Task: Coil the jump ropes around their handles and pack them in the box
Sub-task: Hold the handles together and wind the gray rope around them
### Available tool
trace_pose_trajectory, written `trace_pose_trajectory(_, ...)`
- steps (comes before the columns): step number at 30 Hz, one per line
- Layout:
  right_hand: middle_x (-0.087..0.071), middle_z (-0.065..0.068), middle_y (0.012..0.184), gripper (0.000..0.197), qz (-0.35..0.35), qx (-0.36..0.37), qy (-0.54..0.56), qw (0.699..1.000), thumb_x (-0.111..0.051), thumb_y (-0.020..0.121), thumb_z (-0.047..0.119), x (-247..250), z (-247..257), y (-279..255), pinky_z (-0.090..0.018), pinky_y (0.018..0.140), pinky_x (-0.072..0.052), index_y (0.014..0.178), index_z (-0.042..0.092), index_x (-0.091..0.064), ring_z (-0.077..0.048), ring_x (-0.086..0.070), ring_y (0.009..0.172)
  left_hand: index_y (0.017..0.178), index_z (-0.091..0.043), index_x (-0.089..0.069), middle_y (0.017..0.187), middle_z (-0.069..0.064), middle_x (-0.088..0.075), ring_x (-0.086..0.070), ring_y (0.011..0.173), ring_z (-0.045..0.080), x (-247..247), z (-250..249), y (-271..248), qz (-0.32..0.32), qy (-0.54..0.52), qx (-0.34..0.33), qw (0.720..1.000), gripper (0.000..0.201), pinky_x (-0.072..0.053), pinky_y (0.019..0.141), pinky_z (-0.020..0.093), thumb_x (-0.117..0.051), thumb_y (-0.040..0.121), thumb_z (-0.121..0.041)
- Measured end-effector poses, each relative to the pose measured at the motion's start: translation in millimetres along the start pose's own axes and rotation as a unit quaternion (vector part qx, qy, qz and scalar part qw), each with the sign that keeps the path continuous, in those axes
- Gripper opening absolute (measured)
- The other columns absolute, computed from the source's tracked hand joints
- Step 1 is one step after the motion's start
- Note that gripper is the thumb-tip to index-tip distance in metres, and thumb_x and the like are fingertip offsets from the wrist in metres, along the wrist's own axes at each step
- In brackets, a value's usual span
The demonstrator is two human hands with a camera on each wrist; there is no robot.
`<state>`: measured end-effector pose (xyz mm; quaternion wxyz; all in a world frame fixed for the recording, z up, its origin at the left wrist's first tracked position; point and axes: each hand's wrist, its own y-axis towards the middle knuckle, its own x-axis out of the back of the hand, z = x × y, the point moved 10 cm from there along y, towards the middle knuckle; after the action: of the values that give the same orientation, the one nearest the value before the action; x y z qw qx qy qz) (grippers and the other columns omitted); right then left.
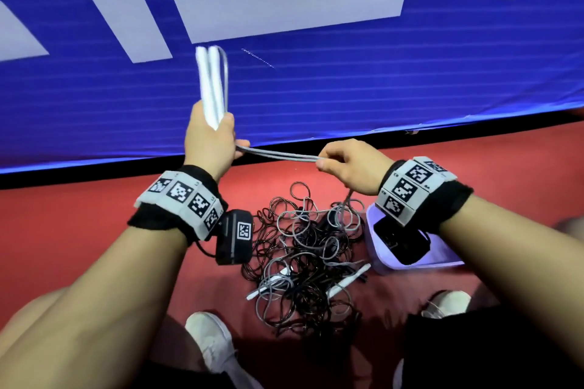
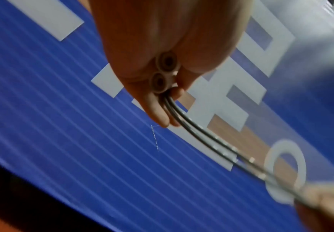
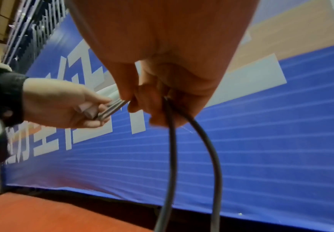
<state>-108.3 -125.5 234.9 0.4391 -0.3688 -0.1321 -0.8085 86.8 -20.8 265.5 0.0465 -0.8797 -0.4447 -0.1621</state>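
Two white handles (image 1: pixel 211 85) sit side by side in your left hand (image 1: pixel 211 141), pointing up and away from you, with your fingers wrapped round their lower ends. From the left wrist cam you can see both round handle ends (image 2: pixel 163 73) poking out of your fist, and a doubled grey rope (image 2: pixel 197 133) running out from under them. One strand also loops up alongside the handles to their tips.

That doubled rope (image 1: pixel 278 155) stretches pretty much taut across to your right hand (image 1: pixel 347 167), which has it pinched between thumb and curled fingers. Both hands are up in the air, near each other, in front of the blue banner (image 1: pixel 347 73). Below your right hand the two strands (image 3: pixel 192 149) hang loose and drop into the pile (image 1: pixel 303 256) on the red floor (image 1: pixel 79 199).

The pile is a messy tangle of black and grey ropes, with a couple more white handles (image 1: pixel 349 281) sticking out near the bottom of it. It sits between your knees, just in front of your white shoes (image 1: pixel 210 338).

The box (image 1: pixel 407 262) is the pale purple thing just right of the pile, under your right wrist. Your wrist gear covers most of it, so can't tell what's inside.
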Motion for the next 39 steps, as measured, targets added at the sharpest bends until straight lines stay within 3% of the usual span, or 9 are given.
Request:
trace_pose_trajectory(4,-0.061,0.004,0.077,0.013,-0.088,0.039,0.007,0.995,-0.057,0.092,0.024,36.3,14.7,-0.2,-0.022,0.070,-0.036,0.085,0.017,-0.065,-0.014,-0.055,0.078,0.139,-0.031,-0.038,0.099,0.004,-0.062,-0.064,0.070,0.032,-30.0,1.5,-16.8,0.126,0.202,-0.078,0.968,0.042,-0.054,0.067,0.036,-0.048,0.098,-0.035)
trace_pose_trajectory(8,-0.067,-0.004,0.085,0.017,-0.148,0.063,-0.020,0.987,-0.058,0.091,0.022,58.6,23.5,-2.2,-0.022,0.069,-0.037,0.091,0.010,-0.069,-0.016,-0.056,0.080,0.136,-0.035,-0.044,0.113,0.000,-0.065,-0.060,0.101,0.027,-62.9,1.8,-44.3,0.245,0.275,-0.108,0.924,0.053,-0.046,0.090,0.038,-0.038,0.090,-0.060)
trace_pose_trajectory(14,-0.066,-0.003,0.084,0.014,-0.124,0.108,-0.010,0.986,-0.060,0.089,0.018,59.1,45.5,-8.9,-0.026,0.077,-0.041,0.089,0.009,-0.071,-0.015,-0.057,0.081,0.133,-0.063,-0.032,0.111,-0.008,-0.065,-0.060,0.099,0.021,-95.6,-6.0,-86.6,0.353,0.406,-0.158,0.828,0.040,-0.048,0.088,0.034,-0.033,0.093,-0.065)
trace_pose_trajectory(17,-0.063,0.000,0.081,0.014,-0.094,0.121,-0.037,0.987,-0.062,0.088,0.018,54.0,50.8,-8.5,-0.022,0.075,-0.039,0.091,0.010,-0.072,-0.013,-0.055,0.080,0.115,-0.070,-0.032,0.086,-0.007,-0.064,-0.059,0.081,0.021,-106.4,-6.3,-96.2,0.359,0.451,-0.207,0.791,0.023,-0.048,0.074,0.034,-0.030,0.092,-0.067)
trace_pose_trajectory(22,-0.067,-0.008,0.079,0.008,-0.045,0.025,0.088,0.995,-0.068,0.083,0.013,69.9,12.8,0.8,-0.023,0.068,-0.042,0.076,0.017,-0.071,-0.009,-0.055,0.069,0.110,-0.042,-0.063,0.065,-0.011,-0.056,-0.052,0.062,0.007,-93.6,-28.6,-88.4,0.343,0.316,-0.200,0.862,0.026,-0.037,0.061,0.029,-0.043,0.096,-0.050)
trace_pose_trajectory(26,-0.067,0.009,0.062,0.015,-0.010,-0.016,0.156,0.988,-0.067,0.083,0.009,66.0,-6.1,5.5,-0.014,0.061,-0.045,0.073,0.020,-0.070,-0.001,-0.058,0.059,0.083,-0.060,-0.056,0.071,0.003,-0.056,-0.053,0.068,0.023,-90.2,-43.6,-92.9,0.356,0.198,-0.180,0.895,0.025,-0.043,0.067,0.037,-0.037,0.096,-0.049)
trace_pose_trajectory(29,-0.061,0.010,0.049,0.026,-0.011,-0.039,0.165,0.985,-0.056,0.088,-0.001,45.9,-16.6,10.0,-0.017,0.055,-0.044,0.070,0.018,-0.062,0.001,-0.054,0.047,0.102,-0.056,-0.044,0.070,0.012,-0.053,-0.045,0.061,0.025,-82.2,-43.9,-82.9,0.313,0.117,-0.139,0.932,0.020,-0.041,0.062,0.042,-0.032,0.089,-0.048)
trace_pose_trajectory(35,-0.053,0.001,0.061,0.022,0.030,-0.009,0.240,0.970,-0.048,0.097,0.016,-25.4,5.2,5.4,-0.028,0.056,-0.044,0.085,0.010,-0.066,-0.014,-0.048,0.050,0.136,-0.033,-0.048,0.076,-0.014,-0.050,-0.048,0.066,-0.003,-70.2,-45.7,-65.5,0.224,0.098,-0.163,0.956,0.043,-0.036,0.066,0.022,-0.025,0.099,-0.037)
trace_pose_trajectory(39,-0.054,0.002,0.070,0.006,0.027,0.010,0.155,0.988,-0.052,0.094,0.014,-39.7,16.6,1.4,-0.039,0.064,-0.050,0.092,0.012,-0.058,-0.017,-0.056,0.057,0.125,-0.026,-0.052,0.085,-0.010,-0.055,-0.052,0.084,0.018,-57.2,-41.1,-57.6,0.160,0.179,-0.144,0.960,0.044,-0.037,0.074,0.031,-0.023,0.098,-0.045)
